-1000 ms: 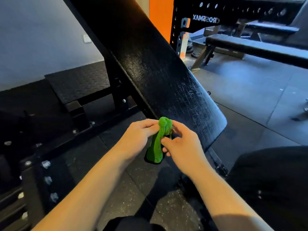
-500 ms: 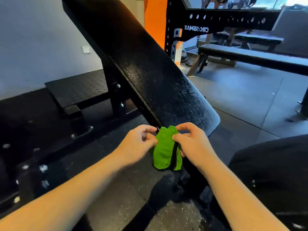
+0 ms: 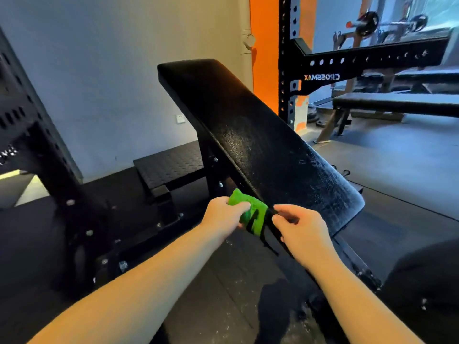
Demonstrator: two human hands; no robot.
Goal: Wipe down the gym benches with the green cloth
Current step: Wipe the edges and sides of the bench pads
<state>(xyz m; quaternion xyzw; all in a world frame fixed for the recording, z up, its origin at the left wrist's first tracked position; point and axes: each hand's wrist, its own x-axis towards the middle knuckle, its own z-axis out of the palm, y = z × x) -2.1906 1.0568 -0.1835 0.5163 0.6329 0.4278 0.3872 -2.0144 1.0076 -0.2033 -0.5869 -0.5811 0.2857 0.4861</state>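
Green cloth (image 3: 250, 211): bunched and held in the air just beside the lower left edge of the inclined bench pad (image 3: 260, 145), above the black rubber floor (image 3: 223, 281). Left hand (image 3: 222, 217): I see its fingers (image 3: 241, 207) curled over the cloth's left part, gripping it. Right hand (image 3: 301, 229): thumb and forefinger are drawn together at the cloth's dark right border; from my station I cannot tell whether they pinch the fabric or merely touch it. The pad is black and textured, rising away toward the upper left, its low rounded end near the right hand. Behind it I read a bolted black frame and a chequered footplate (image 3: 171, 165). Further right stand a perforated black rack (image 3: 323, 76) with mirrored lettering, a flat bench (image 3: 397, 103) and an orange wall strip (image 3: 263, 58). A wall socket (image 3: 180, 118) sits on the pale wall.
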